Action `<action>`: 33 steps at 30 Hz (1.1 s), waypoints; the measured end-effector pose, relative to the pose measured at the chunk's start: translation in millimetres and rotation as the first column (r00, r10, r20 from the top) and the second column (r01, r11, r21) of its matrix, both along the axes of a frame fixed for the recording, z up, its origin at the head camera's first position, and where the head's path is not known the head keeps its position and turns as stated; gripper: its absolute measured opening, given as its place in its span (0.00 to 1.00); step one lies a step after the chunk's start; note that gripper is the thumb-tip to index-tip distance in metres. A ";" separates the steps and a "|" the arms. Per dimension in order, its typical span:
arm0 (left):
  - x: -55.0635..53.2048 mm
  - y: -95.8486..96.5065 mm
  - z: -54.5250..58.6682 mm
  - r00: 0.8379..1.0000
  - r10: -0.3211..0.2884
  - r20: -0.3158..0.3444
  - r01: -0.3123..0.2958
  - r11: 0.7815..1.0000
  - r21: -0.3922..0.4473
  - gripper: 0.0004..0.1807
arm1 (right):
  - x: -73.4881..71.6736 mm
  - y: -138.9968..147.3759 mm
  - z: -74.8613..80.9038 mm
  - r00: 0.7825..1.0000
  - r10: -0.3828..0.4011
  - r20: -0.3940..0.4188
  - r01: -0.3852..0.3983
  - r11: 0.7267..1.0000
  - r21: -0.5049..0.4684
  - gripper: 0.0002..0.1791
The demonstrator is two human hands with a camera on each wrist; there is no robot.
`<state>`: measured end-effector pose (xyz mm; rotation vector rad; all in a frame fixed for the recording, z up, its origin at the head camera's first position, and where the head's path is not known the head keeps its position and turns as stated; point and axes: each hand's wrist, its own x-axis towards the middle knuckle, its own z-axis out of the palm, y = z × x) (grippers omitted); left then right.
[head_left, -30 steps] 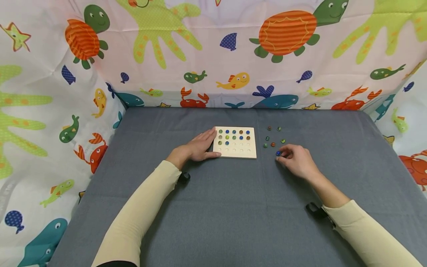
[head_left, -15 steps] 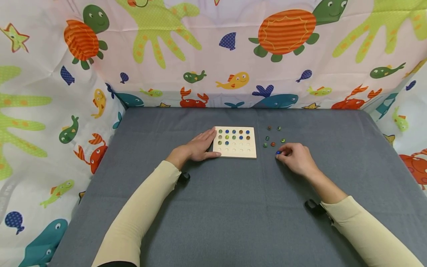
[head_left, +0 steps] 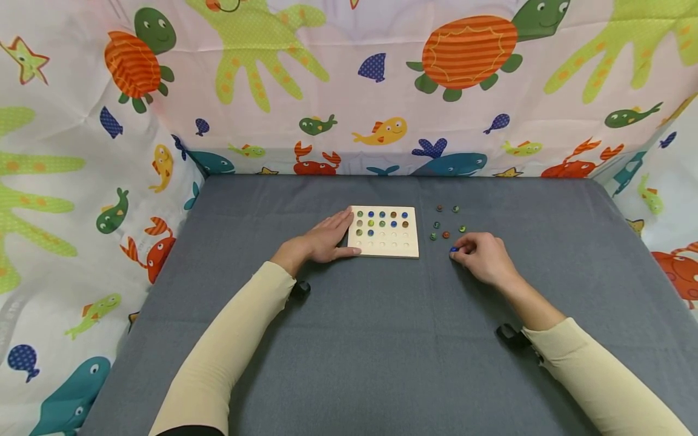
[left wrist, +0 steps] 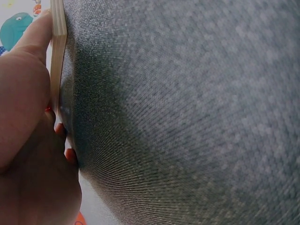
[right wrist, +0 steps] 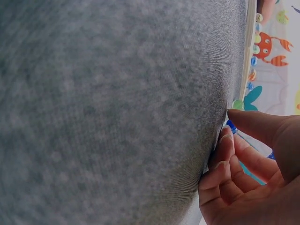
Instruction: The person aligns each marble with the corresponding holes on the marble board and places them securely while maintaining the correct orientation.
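A pale wooden board [head_left: 400, 251] with rows of round hollows lies mid-table in the head view. Glass marbles fill its two far rows and two hollows of the third row at the left. My left hand [head_left: 326, 239] rests at the board's left side, fingers extended along it and thumb on the near left corner. To the right of the board, my right hand [head_left: 485, 259] pinches a blue marble [head_left: 454, 249] between thumb and fingers, low over the cloth. The right wrist view shows the blue marble [right wrist: 231, 126] at the fingertips, partly hidden by them.
Several loose marbles lie between the board and the back right, among them an orange-red marble [head_left: 446, 235] and a green marble [head_left: 462, 229]. A grey cloth [head_left: 360, 339] covers the table. Behind it hangs a curtain [head_left: 349, 79] printed with sea animals.
My right hand has shifted very slightly away from me, with the blue marble still at its fingertips. The left hand and the board stay in place.
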<state>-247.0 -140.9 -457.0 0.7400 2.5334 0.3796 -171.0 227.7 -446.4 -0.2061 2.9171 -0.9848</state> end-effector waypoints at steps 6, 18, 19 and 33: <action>-4.0 -0.9 -4.9 1.000 0.003 0.010 -0.003 1.000 0.009 0.57 | -0.8 -0.1 -1.1 1.000 0.006 0.000 -0.006 1.000 -0.002 0.08; -10.3 -0.8 -14.2 1.000 0.016 0.026 -0.015 1.000 -0.014 0.56 | 0.1 1.2 3.5 0.998 0.040 0.039 -0.038 0.998 -0.050 0.08; -10.2 -0.7 -14.2 0.999 0.018 0.027 -0.017 1.000 -0.014 0.56 | 0.0 1.5 4.2 0.998 0.043 0.038 -0.041 0.998 -0.054 0.08; -9.3 -0.3 -12.3 1.000 0.012 0.017 -0.012 1.000 -0.006 0.56 | 0.9 -4.6 15.1 0.998 0.069 0.011 -0.068 0.996 -0.058 0.09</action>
